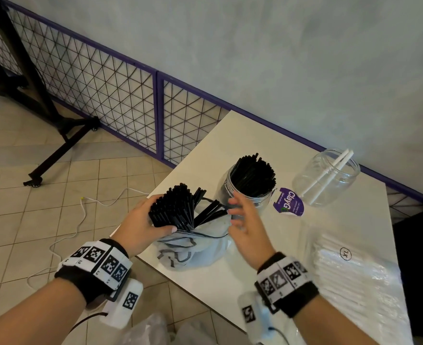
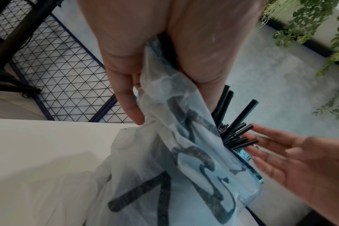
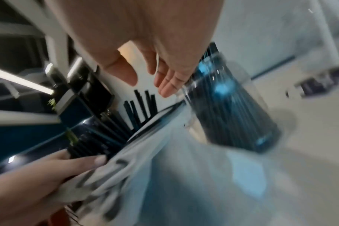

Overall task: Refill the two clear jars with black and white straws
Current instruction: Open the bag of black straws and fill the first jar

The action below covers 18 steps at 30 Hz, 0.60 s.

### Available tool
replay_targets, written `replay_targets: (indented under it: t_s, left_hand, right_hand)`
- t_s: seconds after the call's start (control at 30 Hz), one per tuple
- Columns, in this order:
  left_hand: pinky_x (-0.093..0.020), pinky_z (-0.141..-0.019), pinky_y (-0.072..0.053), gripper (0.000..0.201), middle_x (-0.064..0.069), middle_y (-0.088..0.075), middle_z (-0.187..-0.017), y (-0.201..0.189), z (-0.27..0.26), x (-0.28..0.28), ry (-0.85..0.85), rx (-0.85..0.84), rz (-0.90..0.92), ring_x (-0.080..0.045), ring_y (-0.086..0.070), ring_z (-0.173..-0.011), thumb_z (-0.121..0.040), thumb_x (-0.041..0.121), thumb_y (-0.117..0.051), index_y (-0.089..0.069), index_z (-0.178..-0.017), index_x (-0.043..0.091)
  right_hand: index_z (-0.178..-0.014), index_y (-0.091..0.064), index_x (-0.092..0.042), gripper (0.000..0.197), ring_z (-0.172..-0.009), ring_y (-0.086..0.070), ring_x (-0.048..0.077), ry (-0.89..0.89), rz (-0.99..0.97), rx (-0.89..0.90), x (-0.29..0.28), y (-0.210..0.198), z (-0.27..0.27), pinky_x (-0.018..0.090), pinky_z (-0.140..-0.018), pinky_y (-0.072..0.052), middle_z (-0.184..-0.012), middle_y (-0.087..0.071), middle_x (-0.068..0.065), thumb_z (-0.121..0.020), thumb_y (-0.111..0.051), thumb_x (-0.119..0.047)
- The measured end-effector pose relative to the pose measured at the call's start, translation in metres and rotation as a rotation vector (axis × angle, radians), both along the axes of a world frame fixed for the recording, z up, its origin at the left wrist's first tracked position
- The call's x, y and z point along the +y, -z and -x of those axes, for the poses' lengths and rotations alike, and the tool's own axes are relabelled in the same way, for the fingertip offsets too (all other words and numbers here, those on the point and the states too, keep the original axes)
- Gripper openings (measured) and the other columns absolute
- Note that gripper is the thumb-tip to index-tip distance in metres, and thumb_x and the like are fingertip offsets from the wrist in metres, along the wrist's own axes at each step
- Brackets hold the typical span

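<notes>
A thick bundle of black plastic straws (image 1: 174,207), half out of a crumpled translucent plastic bag with grey print (image 1: 188,250), is gripped by the left hand (image 1: 140,226) at the near corner of the white table (image 1: 230,135). The right hand (image 1: 247,221) is held with fingers spread and relaxed, gripping nothing, between loose straws and a clear plastic jar packed with black straws (image 1: 249,181). A second clear jar holding a few white straws (image 1: 326,176) is seen further right, well apart from both hands.
</notes>
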<state>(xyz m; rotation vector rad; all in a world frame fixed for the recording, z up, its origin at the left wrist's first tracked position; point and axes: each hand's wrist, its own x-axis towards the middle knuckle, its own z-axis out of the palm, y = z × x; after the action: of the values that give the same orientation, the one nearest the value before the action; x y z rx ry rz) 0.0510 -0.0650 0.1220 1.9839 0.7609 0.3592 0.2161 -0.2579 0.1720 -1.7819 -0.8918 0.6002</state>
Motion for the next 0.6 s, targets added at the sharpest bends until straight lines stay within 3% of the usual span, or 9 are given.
replay_targets:
  t_s: [0.07, 0.13, 0.23, 0.33, 0.4, 0.5, 0.6]
  left_hand:
    - [-0.043, -0.099, -0.045, 0.072, 0.006, -0.056, -0.118, 0.001, 0.001, -0.002, 0.002, -0.007, 0.005, -0.015, -0.053, -0.113, -0.065, 0.035, -0.084, -0.048, -0.126, 0.033]
    - [-0.043, -0.098, -0.045, 0.074, 0.007, -0.056, -0.118, 0.000, 0.001, -0.004, 0.002, -0.017, 0.017, -0.014, -0.054, -0.112, -0.059, 0.045, -0.081, -0.048, -0.124, 0.036]
    - [-0.038, -0.096, -0.046, 0.073, 0.006, -0.056, -0.118, -0.004, 0.000, -0.012, 0.006, -0.040, 0.025, -0.014, -0.055, -0.111, -0.055, 0.050, -0.075, -0.047, -0.121, 0.039]
    - [-0.034, -0.096, -0.045, 0.074, 0.004, -0.056, -0.117, -0.009, -0.002, -0.020, 0.024, -0.063, 0.012, -0.013, -0.054, -0.110, -0.054, 0.056, -0.067, -0.045, -0.122, 0.039]
    - [-0.031, -0.097, -0.043, 0.072, 0.003, -0.056, -0.116, -0.011, -0.003, -0.023, 0.029, -0.085, 0.001, -0.013, -0.053, -0.110, -0.055, 0.055, -0.069, -0.045, -0.121, 0.038]
    - [-0.031, -0.097, -0.041, 0.066, 0.006, -0.055, -0.114, -0.014, -0.001, -0.023, -0.010, -0.128, -0.004, -0.014, -0.052, -0.110, -0.065, 0.029, -0.084, -0.044, -0.115, 0.044]
    - [-0.032, -0.096, -0.043, 0.065, 0.006, -0.056, -0.115, -0.013, 0.003, -0.020, -0.031, -0.135, -0.035, -0.014, -0.053, -0.109, -0.069, 0.019, -0.083, -0.042, -0.108, 0.051]
  right_hand:
    - [-0.139, -0.021, -0.036, 0.079, -0.118, -0.042, 0.000, 0.014, -0.020, 0.198, 0.004, 0.010, 0.017, 0.009, -0.093, -0.037, -0.133, -0.041, -0.016, -0.072, -0.055, -0.011]
    - [-0.145, -0.010, -0.037, 0.090, -0.125, -0.037, 0.002, 0.004, 0.014, 0.256, 0.013, 0.016, 0.028, 0.014, -0.101, -0.030, -0.140, -0.032, -0.020, -0.077, -0.068, -0.020]
    - [-0.150, 0.000, -0.031, 0.110, -0.132, -0.027, -0.001, -0.045, 0.067, 0.170, 0.027, 0.016, 0.036, 0.018, -0.108, -0.023, -0.141, -0.026, -0.021, -0.074, -0.080, -0.028]
    - [-0.150, 0.003, -0.029, 0.118, -0.126, -0.034, -0.001, -0.048, 0.067, 0.115, 0.043, 0.013, 0.034, 0.018, -0.107, -0.025, -0.131, -0.036, -0.017, -0.070, -0.083, -0.022]
    - [-0.149, -0.008, -0.029, 0.105, -0.122, -0.041, 0.005, -0.057, 0.088, 0.048, 0.052, 0.012, 0.031, 0.020, -0.105, -0.031, -0.128, -0.043, -0.009, -0.074, -0.080, -0.019]
    - [-0.139, -0.036, -0.029, 0.072, -0.115, -0.047, 0.014, -0.100, 0.108, -0.148, 0.058, 0.004, 0.027, 0.025, -0.102, -0.038, -0.124, -0.049, 0.003, -0.079, -0.075, -0.025]
    - [-0.128, -0.052, -0.023, 0.053, -0.111, -0.046, 0.015, -0.152, 0.108, -0.287, 0.059, -0.003, 0.022, 0.025, -0.098, -0.040, -0.114, -0.057, 0.004, -0.079, -0.074, -0.026]
